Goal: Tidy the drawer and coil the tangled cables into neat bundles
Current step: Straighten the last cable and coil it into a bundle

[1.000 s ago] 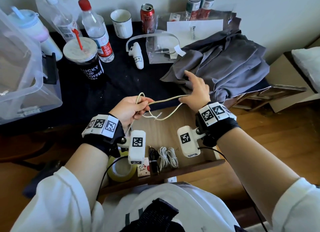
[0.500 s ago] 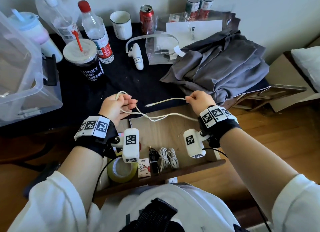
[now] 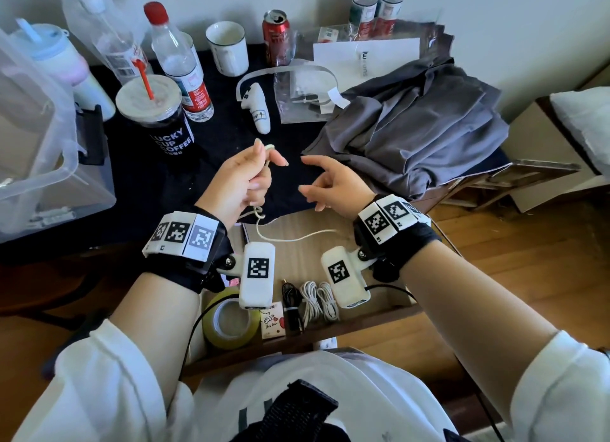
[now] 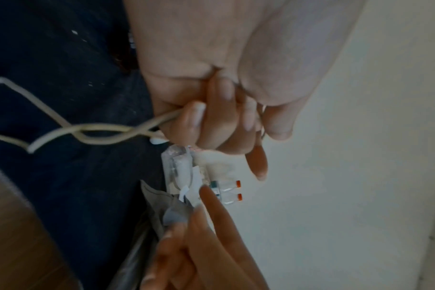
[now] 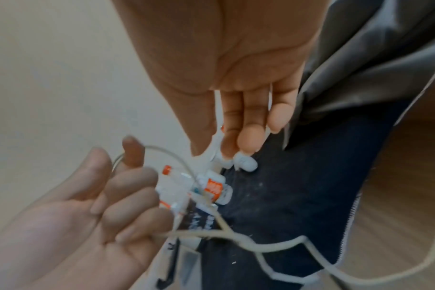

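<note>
Left hand (image 3: 242, 180) raised over the black-covered tabletop (image 3: 138, 184), fingers (image 4: 195, 117) curled tight round a thin cream-white cable (image 3: 290, 238), with a small loop of it poking out above the fingertips beside the thumb. Below the curled fingers, cable strands crossing once, then trailing down from the palm into the open wooden drawer (image 3: 303, 243) and lying loose across its floor toward the right wrist.

Right hand (image 3: 330, 185) just beside the left, palm turned inward, fingers (image 5: 251, 125) loosely spread and slightly bent, touching nothing; forefinger aimed at the left fingertips, a small gap between.

Nearer the body than both hands, along the drawer's front edge: two coiled white cable bundles (image 3: 318, 299), a coiled black cable (image 3: 290, 299), a roll of yellowish clear tape (image 3: 227, 326).

Beyond the right fingertips, a crumpled grey garment (image 3: 412, 131); beyond the left fingertips, a lidded black paper coffee cup with red straw (image 3: 155, 118).
</note>
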`<state>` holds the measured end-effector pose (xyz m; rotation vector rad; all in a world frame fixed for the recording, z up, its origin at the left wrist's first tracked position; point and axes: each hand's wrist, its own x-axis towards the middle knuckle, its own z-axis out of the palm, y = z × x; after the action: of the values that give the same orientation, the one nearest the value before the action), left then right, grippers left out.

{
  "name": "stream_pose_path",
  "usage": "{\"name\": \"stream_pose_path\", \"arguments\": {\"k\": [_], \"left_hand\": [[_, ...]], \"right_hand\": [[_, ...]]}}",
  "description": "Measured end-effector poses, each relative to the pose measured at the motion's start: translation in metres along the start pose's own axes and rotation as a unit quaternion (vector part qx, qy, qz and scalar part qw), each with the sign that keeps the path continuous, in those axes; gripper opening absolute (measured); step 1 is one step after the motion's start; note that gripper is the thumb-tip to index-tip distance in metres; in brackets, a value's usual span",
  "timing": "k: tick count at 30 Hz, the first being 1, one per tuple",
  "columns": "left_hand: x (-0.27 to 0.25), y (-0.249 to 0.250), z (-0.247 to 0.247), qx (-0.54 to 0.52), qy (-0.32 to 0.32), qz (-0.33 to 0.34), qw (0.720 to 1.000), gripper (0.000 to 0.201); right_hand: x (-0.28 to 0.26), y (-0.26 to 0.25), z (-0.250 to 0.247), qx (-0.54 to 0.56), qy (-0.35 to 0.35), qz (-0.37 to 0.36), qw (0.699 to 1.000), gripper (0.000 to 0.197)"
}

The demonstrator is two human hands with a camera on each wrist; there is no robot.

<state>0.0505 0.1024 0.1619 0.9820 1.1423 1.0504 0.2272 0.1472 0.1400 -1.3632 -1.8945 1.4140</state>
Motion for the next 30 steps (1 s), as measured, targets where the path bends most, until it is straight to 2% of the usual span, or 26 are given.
{"name": "stream_pose_path", "arguments": {"k": [2,4,10,13,16,19,21,25,27,30], "left_hand": [[0.0,0.007,0.002,-0.005,-0.025,0.014,1.0,0.045],[0.0,0.013,0.004,-0.019,-0.047,0.03,0.998,0.045],[-0.003,0.022,-0.002,-0.036,-0.068,0.045,0.996,0.048],[-0.005,0.022,-0.005,-0.039,-0.054,0.037,0.997,0.046],[-0.005,0.02,-0.005,-0.026,-0.034,0.039,0.998,0.043],[-0.005,0.018,-0.009,0.027,0.029,0.033,0.999,0.036],[-0.006,0.014,-0.015,0.104,0.074,0.02,0.992,0.029],[-0.007,0.005,-0.02,0.253,0.108,0.022,0.961,0.018],[-0.006,0.0,-0.02,0.263,0.124,0.02,0.957,0.015],[-0.004,-0.012,-0.023,0.22,0.123,-0.005,0.968,0.018]], "right_hand": [[0.002,-0.012,0.004,0.021,-0.032,-0.003,0.999,0.052],[0.003,-0.02,0.006,0.03,-0.047,-0.005,0.998,0.047],[0.004,-0.019,0.0,0.041,-0.022,-0.016,0.999,0.003],[0.003,-0.018,0.0,0.054,-0.027,-0.042,0.997,0.019],[0.003,-0.018,0.004,0.096,-0.034,-0.034,0.994,0.024],[0.005,-0.013,0.0,0.177,0.037,-0.022,0.983,0.023],[0.008,-0.006,-0.011,0.207,0.094,-0.023,0.974,0.023],[0.01,0.006,-0.033,0.159,0.149,-0.029,0.976,0.024],[0.01,0.01,-0.039,0.137,0.174,-0.025,0.975,0.025],[0.009,0.012,-0.039,0.151,0.206,-0.017,0.967,0.024]]}}
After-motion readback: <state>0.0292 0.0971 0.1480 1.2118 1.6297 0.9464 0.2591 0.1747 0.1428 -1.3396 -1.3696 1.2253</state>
